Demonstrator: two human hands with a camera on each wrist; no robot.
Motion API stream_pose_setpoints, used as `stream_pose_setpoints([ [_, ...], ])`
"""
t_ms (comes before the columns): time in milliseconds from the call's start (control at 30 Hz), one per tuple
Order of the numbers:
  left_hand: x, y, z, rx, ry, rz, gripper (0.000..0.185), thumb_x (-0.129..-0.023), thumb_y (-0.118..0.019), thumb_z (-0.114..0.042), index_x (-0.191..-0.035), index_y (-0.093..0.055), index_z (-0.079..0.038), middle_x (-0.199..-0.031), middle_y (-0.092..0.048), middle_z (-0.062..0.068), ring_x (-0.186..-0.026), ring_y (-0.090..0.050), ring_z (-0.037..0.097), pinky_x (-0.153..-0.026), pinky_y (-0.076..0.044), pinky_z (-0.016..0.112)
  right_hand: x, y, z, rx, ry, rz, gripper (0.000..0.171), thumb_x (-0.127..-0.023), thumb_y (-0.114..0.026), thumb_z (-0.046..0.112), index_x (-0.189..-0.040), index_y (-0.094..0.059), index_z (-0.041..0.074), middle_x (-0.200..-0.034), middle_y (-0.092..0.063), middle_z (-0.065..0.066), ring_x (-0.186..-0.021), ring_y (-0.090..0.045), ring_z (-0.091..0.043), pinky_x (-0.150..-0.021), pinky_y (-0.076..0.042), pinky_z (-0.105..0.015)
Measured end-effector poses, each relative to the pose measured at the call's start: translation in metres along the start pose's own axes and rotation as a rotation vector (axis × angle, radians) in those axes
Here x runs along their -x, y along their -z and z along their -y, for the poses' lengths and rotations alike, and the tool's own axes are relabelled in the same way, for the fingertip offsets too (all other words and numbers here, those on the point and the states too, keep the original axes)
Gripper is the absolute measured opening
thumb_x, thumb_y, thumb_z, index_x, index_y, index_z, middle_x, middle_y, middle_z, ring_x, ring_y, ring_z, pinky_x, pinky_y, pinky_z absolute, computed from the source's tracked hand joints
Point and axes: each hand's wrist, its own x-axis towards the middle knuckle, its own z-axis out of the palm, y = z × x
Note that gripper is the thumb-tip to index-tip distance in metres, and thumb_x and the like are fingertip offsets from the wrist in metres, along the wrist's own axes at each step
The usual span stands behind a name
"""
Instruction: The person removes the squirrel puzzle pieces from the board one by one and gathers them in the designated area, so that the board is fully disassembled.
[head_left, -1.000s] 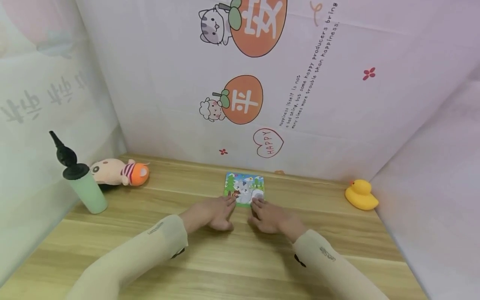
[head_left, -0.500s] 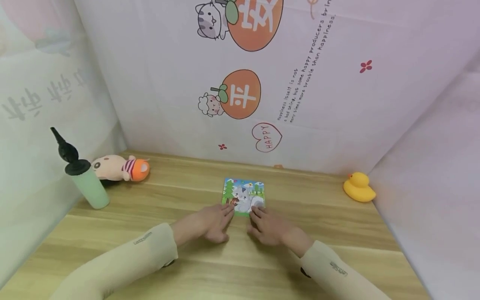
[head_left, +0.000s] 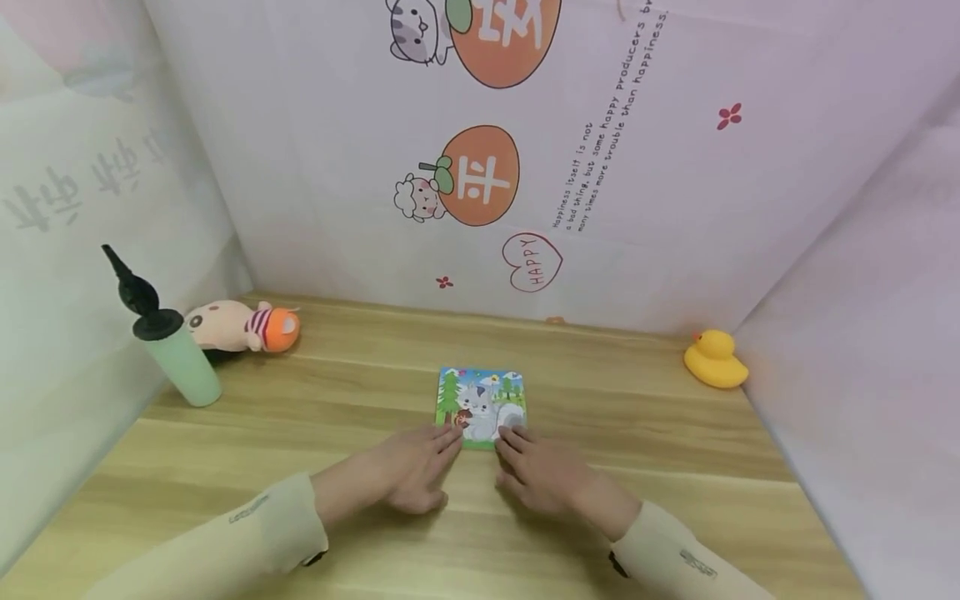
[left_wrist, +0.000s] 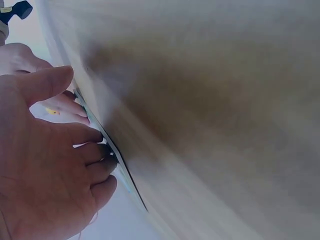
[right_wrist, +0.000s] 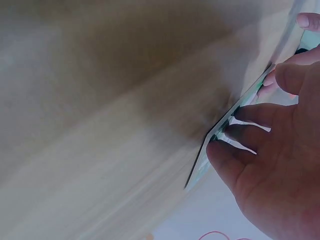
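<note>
Squirrel picture board (head_left: 480, 412): lying flat on the wood-grain table (head_left: 600, 400), roughly mid-width, set apart from the back cloth (head_left: 322, 208); showing 1 grey squirrel with an acorn, green trees and blue sky; near edge under fingertips.
Left hand (head_left: 415, 467): palm down, fingers extended, fingertips touching the near left corner of the board; grip released, just resting against it.
Right hand (head_left: 546, 471): palm down, fingers extended, fingertips touching the near right part; grip released too, thumb held off to the side.
Cream sleeves (head_left: 247, 529): covering both forearms, ending short of the wrists.
Mint-green hand pump (head_left: 186, 367): at the left end of the table, black nozzle upward.
Plush toy (head_left: 232, 325): lying behind the pump, partly hidden by it, striped middle and orange end to the right.
Yellow rubber duck (head_left: 716, 358): near the back right corner.
Back cloth prints: 2 orange fruits, 1 cat, 1 sheep, 1 "HAPPY" heart.
</note>
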Motion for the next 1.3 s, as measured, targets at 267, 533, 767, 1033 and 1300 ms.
stream_pose_setpoints([
  [267, 0.016, -0.004, -0.004, 0.014, -0.052, -0.001, 0.078, -0.1, -0.052, -0.055, -0.162, -0.036, -0.009, -0.174, -0.026, 0.007, -0.162, -0.028, 0.022, -0.133, -0.028, 0.035, 0.02, -0.007, 0.009, -0.034, 0.042, 0.03, 0.063, -0.11, -0.044, 0.044, -0.161, -0.037, 0.007, -0.171, -0.033, -0.012, -0.16, -0.032, -0.033, -0.128, -0.037, -0.049],
  [533, 0.029, -0.002, -0.01, 0.073, -0.064, 0.005, 0.075, -0.102, -0.052, -0.051, -0.162, -0.036, -0.009, -0.174, -0.026, 0.008, -0.162, -0.029, 0.024, -0.133, -0.029, 0.037, 0.028, -0.013, 0.014, -0.03, 0.065, 0.012, 0.064, -0.11, -0.043, 0.046, -0.16, -0.039, 0.007, -0.17, -0.035, -0.013, -0.159, -0.034, -0.033, -0.128, -0.038, -0.048],
  [767, 0.033, 0.001, -0.011, 0.119, -0.042, 0.008, 0.075, -0.101, -0.054, -0.05, -0.162, -0.036, -0.01, -0.174, -0.025, 0.007, -0.162, -0.028, 0.023, -0.133, -0.028, 0.038, 0.027, -0.012, 0.014, -0.056, 0.059, 0.026, 0.063, -0.111, -0.042, 0.046, -0.161, -0.038, 0.008, -0.172, -0.032, -0.011, -0.16, -0.032, -0.031, -0.129, -0.036, -0.048],
  [1033, 0.031, -0.003, -0.007, 0.114, -0.043, -0.001, 0.076, -0.101, -0.055, -0.051, -0.162, -0.036, -0.009, -0.174, -0.026, 0.008, -0.162, -0.028, 0.024, -0.133, -0.028, 0.039, 0.022, -0.012, 0.013, -0.054, 0.07, 0.009, 0.062, -0.11, -0.044, 0.043, -0.16, -0.038, 0.006, -0.171, -0.033, -0.013, -0.16, -0.032, -0.032, -0.129, -0.036, -0.049],
  [1300, 0.021, 0.0, -0.006, 0.021, -0.04, 0.009, 0.076, -0.101, -0.053, -0.052, -0.161, -0.037, -0.008, -0.173, -0.028, 0.009, -0.161, -0.03, 0.023, -0.133, -0.029, 0.037, 0.017, -0.008, 0.011, -0.061, 0.053, 0.013, 0.062, -0.11, -0.047, 0.041, -0.159, -0.039, 0.005, -0.17, -0.034, -0.015, -0.16, -0.032, -0.034, -0.128, -0.037, -0.049],
])
